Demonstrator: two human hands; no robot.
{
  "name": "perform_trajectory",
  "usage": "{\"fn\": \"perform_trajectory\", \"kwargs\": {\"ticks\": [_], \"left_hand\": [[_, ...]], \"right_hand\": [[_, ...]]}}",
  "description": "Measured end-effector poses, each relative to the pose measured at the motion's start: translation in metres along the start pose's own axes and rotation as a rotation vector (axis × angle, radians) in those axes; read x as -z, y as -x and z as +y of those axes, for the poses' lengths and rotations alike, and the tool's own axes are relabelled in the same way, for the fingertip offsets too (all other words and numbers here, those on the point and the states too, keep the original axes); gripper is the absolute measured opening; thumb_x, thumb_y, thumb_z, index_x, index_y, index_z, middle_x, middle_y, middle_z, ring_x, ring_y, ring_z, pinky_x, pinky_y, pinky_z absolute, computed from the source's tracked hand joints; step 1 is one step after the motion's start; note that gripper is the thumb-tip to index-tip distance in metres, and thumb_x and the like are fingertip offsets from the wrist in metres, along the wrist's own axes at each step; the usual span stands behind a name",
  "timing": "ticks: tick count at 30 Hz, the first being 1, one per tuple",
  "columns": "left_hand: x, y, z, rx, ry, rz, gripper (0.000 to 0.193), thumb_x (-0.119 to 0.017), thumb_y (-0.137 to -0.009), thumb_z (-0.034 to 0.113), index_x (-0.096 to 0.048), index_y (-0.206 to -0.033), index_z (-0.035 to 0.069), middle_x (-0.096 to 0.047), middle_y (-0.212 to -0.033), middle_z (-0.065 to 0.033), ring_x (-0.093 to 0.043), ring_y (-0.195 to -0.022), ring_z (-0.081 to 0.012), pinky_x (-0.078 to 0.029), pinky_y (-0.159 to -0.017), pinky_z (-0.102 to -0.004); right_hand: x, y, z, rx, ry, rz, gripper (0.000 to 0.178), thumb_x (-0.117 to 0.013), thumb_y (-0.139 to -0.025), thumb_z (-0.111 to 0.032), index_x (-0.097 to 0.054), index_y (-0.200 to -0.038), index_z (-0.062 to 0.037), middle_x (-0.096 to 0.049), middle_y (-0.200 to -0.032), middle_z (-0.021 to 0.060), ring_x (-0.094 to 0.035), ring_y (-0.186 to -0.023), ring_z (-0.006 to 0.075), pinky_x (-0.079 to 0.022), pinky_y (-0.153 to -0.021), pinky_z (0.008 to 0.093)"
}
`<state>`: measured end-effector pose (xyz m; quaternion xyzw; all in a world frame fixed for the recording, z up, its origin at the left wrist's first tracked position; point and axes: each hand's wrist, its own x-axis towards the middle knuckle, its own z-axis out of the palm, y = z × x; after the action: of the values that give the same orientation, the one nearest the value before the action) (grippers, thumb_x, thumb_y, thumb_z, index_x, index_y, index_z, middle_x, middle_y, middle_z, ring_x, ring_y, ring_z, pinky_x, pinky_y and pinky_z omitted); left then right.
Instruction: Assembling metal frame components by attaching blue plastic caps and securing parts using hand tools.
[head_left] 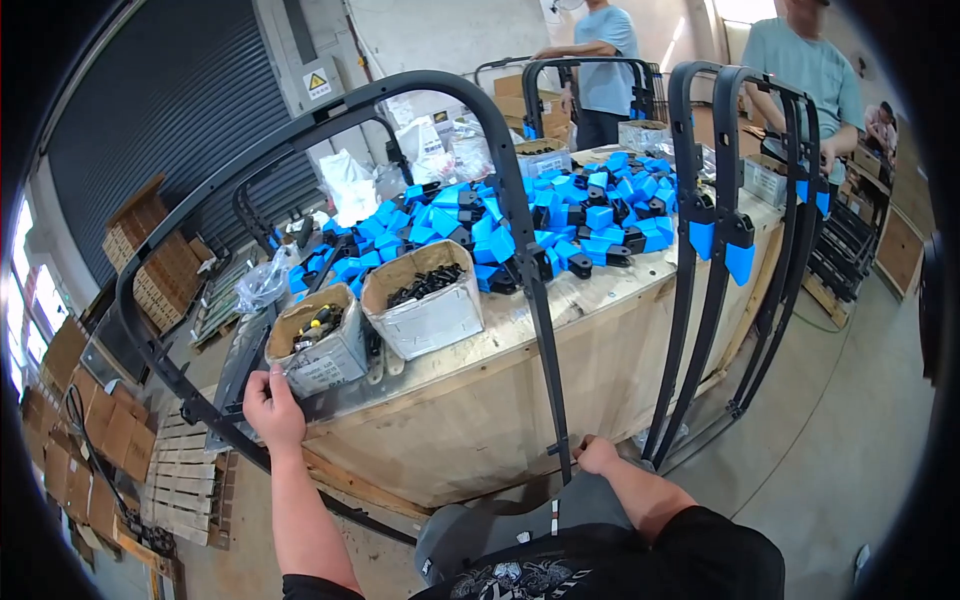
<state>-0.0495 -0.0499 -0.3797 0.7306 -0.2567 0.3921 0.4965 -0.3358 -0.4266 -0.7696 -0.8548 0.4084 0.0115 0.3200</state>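
A large black bent-tube frame (430, 82) stands in front of me, arching over the near side of a wooden worktable. My left hand (275, 410) is closed beside the frame's lower left part, just below a cardboard box of tools (318, 362); what its fingers hold is hidden. Low at the table's front, my right hand (597, 455) has its fingers closed at the lower end of the frame's right leg, near a small bracket. Beside the tool box is a box of small black parts (432, 320). Blue-and-black plastic pieces (490, 235) lie heaped behind.
More black frames (720, 170) with blue ends lean against the table's (470, 440) right side. Two people in light blue shirts (607, 60) stand across the table. At left are a wooden pallet (185, 480), stacked cartons (110, 430) and a roller shutter (170, 130).
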Motion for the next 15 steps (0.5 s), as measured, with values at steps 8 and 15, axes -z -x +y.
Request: {"fn": "perform_trajectory", "kwargs": {"ticks": [8, 15], "left_hand": [[0.001, 0.002, -0.006, 0.032, -0.077, -0.026, 0.027, -0.062, -0.097, 0.014, -0.051, -0.077, 0.000, -0.048, -0.066, -0.0022, -0.041, -0.065, -0.0116, -0.038, -0.060, -0.0293], [0.000, 0.001, -0.007, -0.019, -0.078, -0.029, 0.026, -0.061, -0.097, 0.014, -0.051, -0.078, 0.000, -0.048, -0.068, -0.0035, -0.040, -0.067, -0.0123, -0.037, -0.062, -0.0294]], "right_hand": [[0.009, 0.012, -0.007, 0.056, 0.113, -0.131, 0.038, -0.059, -0.088, -0.040, -0.070, -0.109, -0.0100, -0.072, -0.110, 0.0155, -0.065, -0.112, 0.0331, -0.042, -0.102, 0.0493], [0.020, 0.016, -0.007, 0.046, 0.054, -0.132, 0.037, -0.059, -0.087, -0.037, -0.071, -0.107, -0.0084, -0.072, -0.110, 0.0159, -0.065, -0.110, 0.0342, -0.043, -0.102, 0.0489]]}}
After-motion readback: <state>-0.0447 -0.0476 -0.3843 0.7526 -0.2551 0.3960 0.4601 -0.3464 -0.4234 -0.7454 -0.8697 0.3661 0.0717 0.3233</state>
